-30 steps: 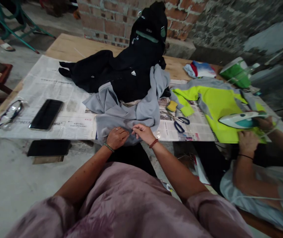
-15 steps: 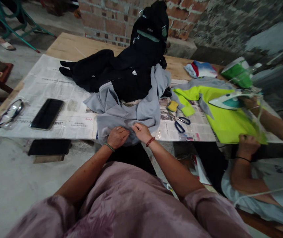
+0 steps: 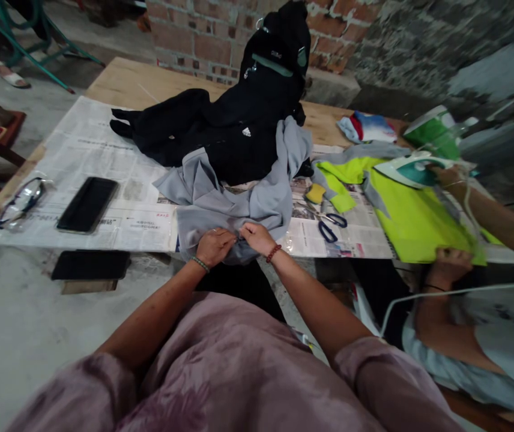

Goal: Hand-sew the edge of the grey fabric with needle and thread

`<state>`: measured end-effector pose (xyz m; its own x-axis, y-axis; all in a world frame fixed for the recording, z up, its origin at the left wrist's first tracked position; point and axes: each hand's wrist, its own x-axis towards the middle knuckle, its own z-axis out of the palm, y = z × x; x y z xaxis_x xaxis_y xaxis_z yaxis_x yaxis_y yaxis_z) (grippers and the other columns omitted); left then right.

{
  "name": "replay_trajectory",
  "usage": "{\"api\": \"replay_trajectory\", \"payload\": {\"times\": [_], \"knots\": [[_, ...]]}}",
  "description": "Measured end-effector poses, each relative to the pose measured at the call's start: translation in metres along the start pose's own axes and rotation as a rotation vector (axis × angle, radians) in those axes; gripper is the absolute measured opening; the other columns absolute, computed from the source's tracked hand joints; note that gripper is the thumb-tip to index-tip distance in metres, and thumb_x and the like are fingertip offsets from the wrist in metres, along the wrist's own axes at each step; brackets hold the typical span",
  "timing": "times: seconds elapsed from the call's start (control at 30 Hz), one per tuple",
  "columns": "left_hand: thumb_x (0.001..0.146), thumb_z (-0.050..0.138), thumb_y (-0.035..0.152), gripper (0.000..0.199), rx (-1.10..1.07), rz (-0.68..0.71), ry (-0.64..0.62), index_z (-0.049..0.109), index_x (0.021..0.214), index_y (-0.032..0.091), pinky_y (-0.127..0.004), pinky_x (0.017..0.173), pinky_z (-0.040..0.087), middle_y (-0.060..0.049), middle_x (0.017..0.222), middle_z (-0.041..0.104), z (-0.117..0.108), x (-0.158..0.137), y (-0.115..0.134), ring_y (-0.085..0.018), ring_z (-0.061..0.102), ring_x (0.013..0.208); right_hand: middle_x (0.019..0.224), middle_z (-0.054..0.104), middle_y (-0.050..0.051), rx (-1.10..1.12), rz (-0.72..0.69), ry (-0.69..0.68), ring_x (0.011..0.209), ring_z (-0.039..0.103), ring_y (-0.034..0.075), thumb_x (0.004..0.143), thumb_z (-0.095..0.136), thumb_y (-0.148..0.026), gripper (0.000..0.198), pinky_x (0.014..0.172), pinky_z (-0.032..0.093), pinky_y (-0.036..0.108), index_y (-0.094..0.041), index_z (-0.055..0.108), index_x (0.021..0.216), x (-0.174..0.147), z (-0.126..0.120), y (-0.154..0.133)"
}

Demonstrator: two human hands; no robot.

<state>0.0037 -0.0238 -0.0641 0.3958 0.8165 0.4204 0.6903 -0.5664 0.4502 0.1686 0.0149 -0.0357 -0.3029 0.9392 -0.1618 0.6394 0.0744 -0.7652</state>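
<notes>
A grey garment lies crumpled over the table's front edge, its lower part hanging a little past it. My left hand is closed on the near part of this cloth, fingers bent. Close beside it, my right hand pinches the same cloth, with the fingertips of both hands nearly meeting. Whether anything small sits between the fingertips cannot be made out. Behind the grey cloth lies a black jacket with a white logo. To the right of my hands are scissors with dark blue handles and a small yellow sponge-like piece.
On the newspaper at left lie a black phone and eyeglasses. A black backpack stands at the back. At right a co-worker's hand moves an iron over a yellow-green garment; its cord hangs nearby.
My hands stay on the grey garment almost unmoved. The co-worker's iron has slid away toward the back of the yellow-green garment, and its cord has swung left.
</notes>
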Motion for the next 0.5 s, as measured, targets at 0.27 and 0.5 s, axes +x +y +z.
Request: {"api": "replay_trajectory", "payload": {"times": [0.27,0.5], "knots": [[0.087,0.048,0.023,0.02,-0.094,-0.117,0.05,0.067,0.08,0.018,-0.028,0.072,0.046,-0.003,0.075,0.066,0.0061,0.003,-0.0042,-0.016,0.059,0.076,0.048,0.034,-0.006,0.042,0.045,-0.092,0.046,0.031,0.006,0.08,0.049,-0.029,0.03,0.046,0.022,0.021,-0.017,0.044,0.053,-0.0006,-0.0013,-0.0074],[0.085,0.052,0.026,0.018,-0.262,-0.128,-0.017,0.067,0.08,0.018,-0.026,0.071,0.046,-0.001,0.075,0.067,-0.003,0.0054,-0.0066,-0.013,0.059,0.074,0.047,0.044,-0.008,0.374,0.23,-0.144,0.032,0.034,0.003,0.078,0.053,-0.033,0.02,0.034,0.022,0.016,-0.017,0.05,0.066,0.002,-0.0068,-0.0084]]}}
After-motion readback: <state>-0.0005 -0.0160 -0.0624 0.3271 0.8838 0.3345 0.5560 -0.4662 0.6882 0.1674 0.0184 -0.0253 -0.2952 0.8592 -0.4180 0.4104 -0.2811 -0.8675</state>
